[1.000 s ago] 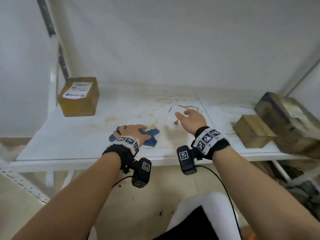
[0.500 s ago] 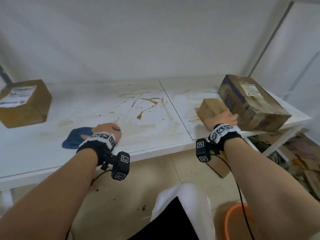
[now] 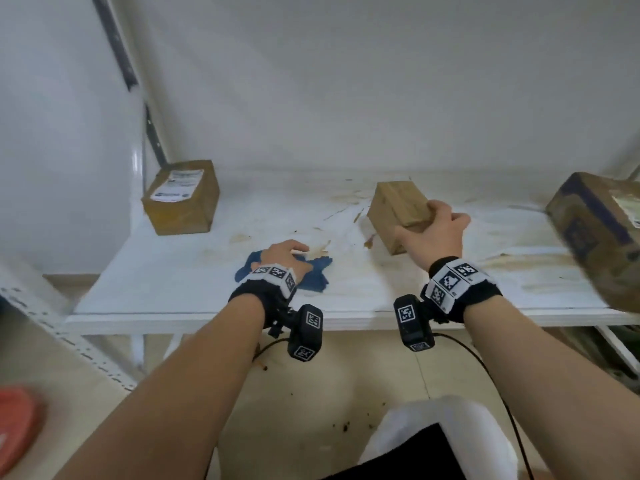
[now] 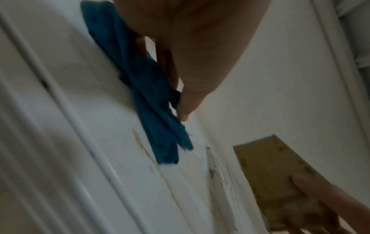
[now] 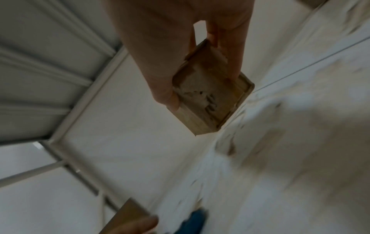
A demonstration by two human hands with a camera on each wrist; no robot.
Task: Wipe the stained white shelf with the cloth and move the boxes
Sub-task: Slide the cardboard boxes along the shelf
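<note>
Clearly the job is only partly done; nearest the shelf's front edge (image 3: pixel 346 315) the left hand (image 3: pixel 282 258) lies with fingers spread flat on the blue cloth (image 3: pixel 317 273), pressing it to the white shelf, and brown streaks (image 3: pixel 318 252) show just beyond it; so wiping remains. To the right the right hand (image 3: pixel 433 230) clasps one end of the small cardboard box (image 3: pixel 394 206), carried above the stains mid-shelf. Farther back-left the labelled box (image 3: pixel 181 197) sits by the upright post (image 3: pixel 152 133); between the two boxes lies bare board, room to set down. At far right the large worn box (image 3: pixel 602 233) overhangs the front edge.
</note>
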